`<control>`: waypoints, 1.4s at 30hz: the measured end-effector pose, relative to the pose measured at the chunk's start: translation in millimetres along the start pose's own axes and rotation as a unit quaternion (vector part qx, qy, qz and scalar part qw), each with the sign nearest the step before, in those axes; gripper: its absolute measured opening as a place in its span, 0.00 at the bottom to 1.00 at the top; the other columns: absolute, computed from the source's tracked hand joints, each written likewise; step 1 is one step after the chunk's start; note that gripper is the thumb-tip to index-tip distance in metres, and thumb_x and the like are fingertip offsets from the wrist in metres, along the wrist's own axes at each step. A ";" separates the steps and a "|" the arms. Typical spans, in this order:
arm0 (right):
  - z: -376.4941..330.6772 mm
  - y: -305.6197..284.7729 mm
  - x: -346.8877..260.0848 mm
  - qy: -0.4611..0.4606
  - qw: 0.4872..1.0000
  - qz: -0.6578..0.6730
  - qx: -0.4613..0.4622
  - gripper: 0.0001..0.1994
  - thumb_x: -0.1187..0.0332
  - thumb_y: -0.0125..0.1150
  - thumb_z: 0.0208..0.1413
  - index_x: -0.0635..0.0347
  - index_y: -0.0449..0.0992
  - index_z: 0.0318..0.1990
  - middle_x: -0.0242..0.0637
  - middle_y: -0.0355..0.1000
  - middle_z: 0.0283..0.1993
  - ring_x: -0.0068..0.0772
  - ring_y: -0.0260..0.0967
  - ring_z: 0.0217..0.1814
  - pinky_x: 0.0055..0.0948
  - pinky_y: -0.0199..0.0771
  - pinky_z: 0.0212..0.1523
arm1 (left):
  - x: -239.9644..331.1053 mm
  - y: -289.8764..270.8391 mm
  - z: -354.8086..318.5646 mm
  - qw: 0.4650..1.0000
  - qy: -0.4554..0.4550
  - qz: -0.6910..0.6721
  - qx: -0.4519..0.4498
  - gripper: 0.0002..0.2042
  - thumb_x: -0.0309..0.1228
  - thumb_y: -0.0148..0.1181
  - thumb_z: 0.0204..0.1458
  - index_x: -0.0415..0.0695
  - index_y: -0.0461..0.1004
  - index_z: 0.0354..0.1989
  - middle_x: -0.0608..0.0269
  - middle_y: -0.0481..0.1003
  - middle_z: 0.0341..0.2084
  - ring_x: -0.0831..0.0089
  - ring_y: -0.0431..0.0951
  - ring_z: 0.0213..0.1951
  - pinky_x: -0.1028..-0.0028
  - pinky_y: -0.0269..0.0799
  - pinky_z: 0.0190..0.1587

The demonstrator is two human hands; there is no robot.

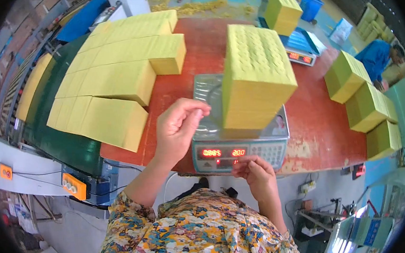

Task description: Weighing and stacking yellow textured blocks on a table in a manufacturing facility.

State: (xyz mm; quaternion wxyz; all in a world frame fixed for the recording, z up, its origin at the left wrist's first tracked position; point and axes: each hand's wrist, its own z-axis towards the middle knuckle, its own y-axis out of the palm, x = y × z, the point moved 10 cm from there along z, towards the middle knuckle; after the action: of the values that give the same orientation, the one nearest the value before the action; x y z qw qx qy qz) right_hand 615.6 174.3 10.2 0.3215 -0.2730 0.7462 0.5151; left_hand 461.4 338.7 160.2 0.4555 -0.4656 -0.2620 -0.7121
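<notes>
Your left hand curls, fingers narrowed, just left of the tall yellow stack on the scale. Your right hand bends nearer you; whether either grips anything, you cannot tell.

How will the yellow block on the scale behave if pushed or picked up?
The yellow block probably won't roll: flat faces, squared corners. Its faintly lined sides hint at stacked layers, so a loose one-sided grip might let them shift. The bumpy top suggests some texture, so probably not very slippery there.
</notes>
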 end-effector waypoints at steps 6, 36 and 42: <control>8.1 21.4 6.9 0.015 1.000 -0.014 -0.021 0.13 0.71 0.48 0.63 0.71 0.75 0.47 0.46 0.76 0.43 0.39 0.75 0.45 0.37 0.76 0.49 | -64.6 -87.0 48.0 0.989 -0.107 0.023 0.098 0.07 0.24 0.51 0.62 0.36 0.76 0.38 0.59 0.78 0.35 0.75 0.78 0.39 0.74 0.75 0.46; 28.7 27.2 26.0 0.086 0.996 -0.023 0.029 0.14 0.72 0.46 0.65 0.71 0.74 0.50 0.45 0.76 0.45 0.37 0.75 0.46 0.34 0.74 0.52 | -216.1 -156.4 222.9 0.839 0.049 0.518 -0.158 0.14 0.33 0.66 0.44 0.46 0.79 0.41 0.58 0.77 0.42 0.57 0.75 0.48 0.61 0.70 0.52; 19.9 26.4 26.4 0.090 0.994 -0.033 0.045 0.14 0.71 0.46 0.65 0.71 0.75 0.49 0.44 0.76 0.44 0.35 0.74 0.46 0.32 0.73 0.51 | -212.4 -131.2 218.1 0.806 0.058 0.563 -0.172 0.07 0.32 0.59 0.49 0.44 0.78 0.33 0.56 0.76 0.33 0.54 0.76 0.41 0.59 0.73 0.44</control>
State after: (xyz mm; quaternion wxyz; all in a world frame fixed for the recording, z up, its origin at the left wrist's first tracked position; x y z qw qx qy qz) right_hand 583.0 199.5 0.6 0.2820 -0.3278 0.7852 0.4432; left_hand 469.1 657.3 68.9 0.7033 -0.5602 0.1997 -0.3894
